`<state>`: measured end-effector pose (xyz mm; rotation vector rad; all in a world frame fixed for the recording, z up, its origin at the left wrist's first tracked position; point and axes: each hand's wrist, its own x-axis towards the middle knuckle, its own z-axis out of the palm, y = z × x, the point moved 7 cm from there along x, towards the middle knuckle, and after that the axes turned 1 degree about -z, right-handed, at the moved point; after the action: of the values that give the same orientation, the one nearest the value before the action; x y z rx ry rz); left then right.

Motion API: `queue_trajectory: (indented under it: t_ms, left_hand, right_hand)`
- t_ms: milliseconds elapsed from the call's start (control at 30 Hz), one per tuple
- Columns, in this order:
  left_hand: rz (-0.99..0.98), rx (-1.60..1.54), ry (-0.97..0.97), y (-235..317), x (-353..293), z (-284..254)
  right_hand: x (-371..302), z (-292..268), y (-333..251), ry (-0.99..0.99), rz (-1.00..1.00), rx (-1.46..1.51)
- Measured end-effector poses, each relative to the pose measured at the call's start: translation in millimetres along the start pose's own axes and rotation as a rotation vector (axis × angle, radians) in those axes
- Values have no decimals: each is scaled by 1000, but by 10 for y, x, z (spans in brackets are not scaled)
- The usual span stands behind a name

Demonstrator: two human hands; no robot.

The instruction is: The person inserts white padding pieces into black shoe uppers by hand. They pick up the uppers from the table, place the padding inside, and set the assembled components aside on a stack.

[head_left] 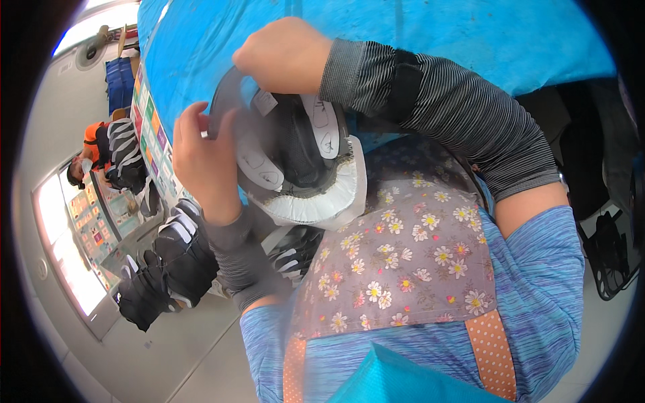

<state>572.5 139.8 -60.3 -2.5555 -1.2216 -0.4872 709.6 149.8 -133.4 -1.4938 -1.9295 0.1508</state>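
Before me is a rounded black-and-grey fabric piece (306,151) with a white pad along each side. Its near end has a gathered white crescent (316,200), and a small pale label (265,102) shows inside. My right hand (285,57) bends over its far edge, fingers curled round a grey rim strip (226,93) there; the fingertips are hidden. On the left side of the piece, my left hand (207,161) is raised, thumb and fingers apart, close to the strip. Something small and whitish shows between its fingers, too blurred to name.
A blue sheet (457,33) covers the table. Bundles of black pieces with white parts (171,262) stand to my left. Farther left, a person in orange (94,141) is near more striped bundles (124,154). A black chair-like frame (608,255) is at right.
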Motion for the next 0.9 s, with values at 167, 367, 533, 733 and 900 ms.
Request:
queue_trajectory:
  t_ms: [167,367,533,733,900]
  left_hand:
    - [-95,-128,14,-212,-134,56]
    - [-124,-157,56,-205,-173,81]
    - [-107,-212,65,-59,-254,62]
    - [-332,-380,63,-235,-290,109]
    - [-389,-395,76,-179,-273,103]
  right_hand:
    - [-4,15,-20,27,-46,32]
    - [-2,-15,-17,-18,-8,1]
    - [-36,-17,11,27,-54,30]
    - [8,43,-18,-51,-35,43]
    - [26,-125,-92,273,-219,54]
